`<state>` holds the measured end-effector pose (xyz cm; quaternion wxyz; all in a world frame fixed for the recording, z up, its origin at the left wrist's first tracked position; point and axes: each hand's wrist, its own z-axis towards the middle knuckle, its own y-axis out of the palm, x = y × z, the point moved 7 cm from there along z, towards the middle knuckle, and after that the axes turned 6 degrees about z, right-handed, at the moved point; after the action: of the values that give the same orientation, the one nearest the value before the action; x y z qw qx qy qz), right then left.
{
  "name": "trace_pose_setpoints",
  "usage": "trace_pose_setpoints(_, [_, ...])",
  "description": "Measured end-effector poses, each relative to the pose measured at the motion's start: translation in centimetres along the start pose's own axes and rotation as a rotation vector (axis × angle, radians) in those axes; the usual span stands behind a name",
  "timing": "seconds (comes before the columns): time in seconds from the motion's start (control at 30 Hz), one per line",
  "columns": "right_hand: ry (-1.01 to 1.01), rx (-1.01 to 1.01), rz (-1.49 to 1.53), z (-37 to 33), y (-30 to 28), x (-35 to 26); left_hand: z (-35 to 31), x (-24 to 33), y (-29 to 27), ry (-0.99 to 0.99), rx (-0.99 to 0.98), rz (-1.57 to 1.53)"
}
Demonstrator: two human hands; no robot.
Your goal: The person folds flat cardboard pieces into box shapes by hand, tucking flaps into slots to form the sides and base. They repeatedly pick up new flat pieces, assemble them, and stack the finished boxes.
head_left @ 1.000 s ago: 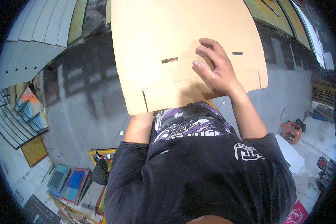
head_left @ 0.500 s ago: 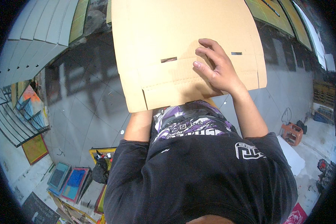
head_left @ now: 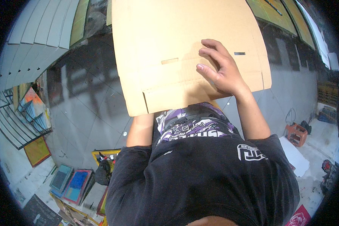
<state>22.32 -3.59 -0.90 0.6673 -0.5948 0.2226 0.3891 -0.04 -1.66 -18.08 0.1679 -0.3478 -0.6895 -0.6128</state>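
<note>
A large tan cardboard sheet (head_left: pixel 184 34) with fold lines, cut edges and two small slots spans the space in front of me, its near edge just above my lap. Over its right half is my right hand (head_left: pixel 224 69), open, with fingers apart and loosely bent. It lies on or just above the board between the two slots and grips nothing I can see. My left forearm (head_left: pixel 140 130) runs up beneath the sheet's near left corner. The cardboard hides my left hand and its fingers.
A row of white panels or boxes (head_left: pixel 37 34) stands at the upper left. Grey tiled floor (head_left: pixel 90 113) lies under the sheet. At lower left are framed screens (head_left: pixel 76 185) and a black metal rack (head_left: pixel 17 120). An orange plastic container (head_left: pixel 296 134) sits at right.
The cardboard's near edge has shifted very slightly closer to me. My right hand has moved slightly right with it, keeping almost the same pose.
</note>
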Motion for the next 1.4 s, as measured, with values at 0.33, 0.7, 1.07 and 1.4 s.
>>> trace_pose_setpoints(0.33, [-0.073, -0.297, -0.323, -3.1, -1.1, -1.4, -3.3, 0.7, -1.4, -0.028, 0.033, 0.007])
trace_pose_setpoints(0.7, [0.001, -0.315, -0.406, -5.5, -0.3, -0.5, -2.1, 0.4, -0.9, -0.016, 0.032, 0.02])
trace_pose_setpoints(1.07, [0.007, -0.292, -0.461, -5.8, 0.2, -0.6, -2.4, 0.5, -1.5, -0.011, 0.035, 0.026])
trace_pose_setpoints(1.4, [-0.077, -0.24, -0.66, -8.3, -4.0, 2.6, -6.2, 10.0, -1.2, 0.818, 0.365, 1.534])
